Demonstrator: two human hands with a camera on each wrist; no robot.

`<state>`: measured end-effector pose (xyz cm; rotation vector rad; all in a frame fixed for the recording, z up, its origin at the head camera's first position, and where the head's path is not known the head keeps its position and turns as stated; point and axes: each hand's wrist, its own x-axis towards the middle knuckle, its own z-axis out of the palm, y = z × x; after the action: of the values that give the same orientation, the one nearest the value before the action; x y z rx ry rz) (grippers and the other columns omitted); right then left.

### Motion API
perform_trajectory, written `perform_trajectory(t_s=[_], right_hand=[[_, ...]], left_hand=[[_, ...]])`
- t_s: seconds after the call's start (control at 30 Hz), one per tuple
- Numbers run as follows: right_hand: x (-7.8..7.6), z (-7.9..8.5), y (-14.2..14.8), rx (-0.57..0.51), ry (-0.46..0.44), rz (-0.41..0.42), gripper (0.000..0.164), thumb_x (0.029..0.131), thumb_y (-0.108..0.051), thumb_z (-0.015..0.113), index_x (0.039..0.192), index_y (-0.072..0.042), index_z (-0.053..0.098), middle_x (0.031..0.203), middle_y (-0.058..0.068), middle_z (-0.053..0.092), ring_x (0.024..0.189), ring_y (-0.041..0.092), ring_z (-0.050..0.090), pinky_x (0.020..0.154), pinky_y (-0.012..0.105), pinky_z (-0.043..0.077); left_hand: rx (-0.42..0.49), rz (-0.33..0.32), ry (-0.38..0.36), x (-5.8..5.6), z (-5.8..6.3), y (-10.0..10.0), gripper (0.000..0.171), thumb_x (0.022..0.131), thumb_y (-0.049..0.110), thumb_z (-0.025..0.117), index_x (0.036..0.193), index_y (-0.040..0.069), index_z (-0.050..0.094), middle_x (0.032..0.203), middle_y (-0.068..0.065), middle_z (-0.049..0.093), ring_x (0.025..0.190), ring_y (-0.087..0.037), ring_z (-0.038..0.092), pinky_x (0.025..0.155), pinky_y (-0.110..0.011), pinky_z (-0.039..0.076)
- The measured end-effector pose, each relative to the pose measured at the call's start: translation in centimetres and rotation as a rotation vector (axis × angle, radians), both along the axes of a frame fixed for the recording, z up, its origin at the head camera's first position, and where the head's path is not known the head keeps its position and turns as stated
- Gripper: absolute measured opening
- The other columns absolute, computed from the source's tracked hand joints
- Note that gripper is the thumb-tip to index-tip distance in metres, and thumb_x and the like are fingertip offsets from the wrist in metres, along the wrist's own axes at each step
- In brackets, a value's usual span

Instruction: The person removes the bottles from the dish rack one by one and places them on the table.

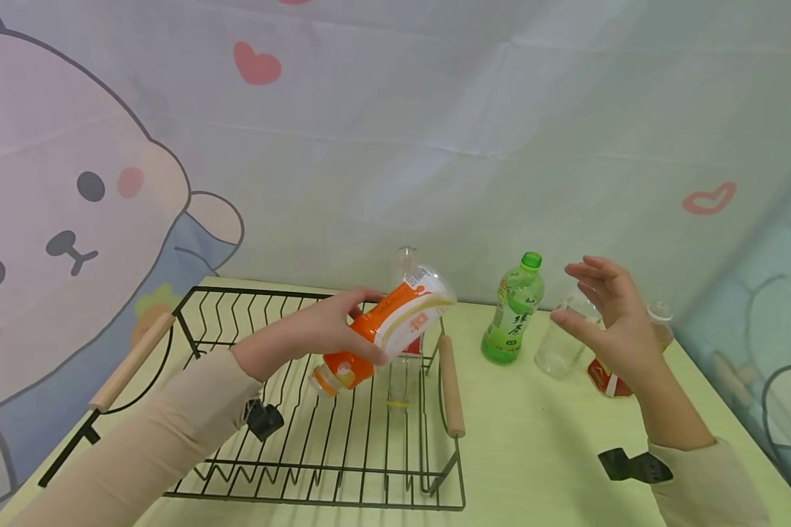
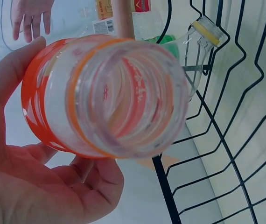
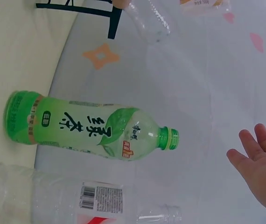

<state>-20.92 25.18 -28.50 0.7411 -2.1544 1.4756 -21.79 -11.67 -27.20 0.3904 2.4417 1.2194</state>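
Observation:
My left hand [image 1: 323, 324] grips a plastic bottle [image 1: 398, 318] with an orange and white label, over the wire rack [image 1: 362, 461]. It is tilted, its uncapped mouth pointing down to the left; the left wrist view looks straight into that mouth [image 2: 128, 100]. Behind it a clear bottle [image 1: 398, 384] with a yellow neck ring stands neck down at the rack's right side, partly hidden. My right hand [image 1: 616, 322] is in the air, fingers spread and holding nothing. Near it stand a green tea bottle [image 1: 514, 311] with a green cap and a clear bottle [image 1: 556, 348].
Behind my right hand is another clear bottle [image 1: 659, 315] with a red label, partly covered. The rack has wooden handles [image 1: 451, 388] on its sides. A printed cloth [image 1: 382, 146] hangs behind the pale green table [image 1: 521, 454].

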Motion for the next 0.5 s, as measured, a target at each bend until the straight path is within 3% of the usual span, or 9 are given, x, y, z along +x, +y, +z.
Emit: perform_trajectory(t_s=[0.2, 0.5], right_hand=[[0.1, 0.2, -1.5, 0.057, 0.010, 0.042, 0.075, 0.078, 0.018, 0.067, 0.141, -0.009, 0.036, 0.133, 0.000, 0.049, 0.127, 0.006, 0.045, 0.106, 0.014, 0.031], [0.6, 0.5, -3.5, 0.148, -0.044, 0.079, 0.073, 0.080, 0.008, 0.072, 0.141, -0.008, 0.035, 0.137, 0.000, 0.048, 0.131, 0.000, 0.040, 0.106, 0.013, 0.030]], left_hand=[[-0.027, -0.022, -0.023, 0.1, -0.2, 0.7, 0.082, 0.073, 0.022, 0.083, 0.142, 0.026, 0.040, 0.113, -0.013, 0.051, 0.082, -0.025, 0.065, 0.067, -0.035, 0.057], [-0.073, -0.082, -0.047, 0.2, -0.2, 1.5, 0.078, 0.071, 0.021, 0.084, 0.139, 0.027, 0.044, 0.116, -0.010, 0.052, 0.084, -0.024, 0.065, 0.068, -0.034, 0.057]])
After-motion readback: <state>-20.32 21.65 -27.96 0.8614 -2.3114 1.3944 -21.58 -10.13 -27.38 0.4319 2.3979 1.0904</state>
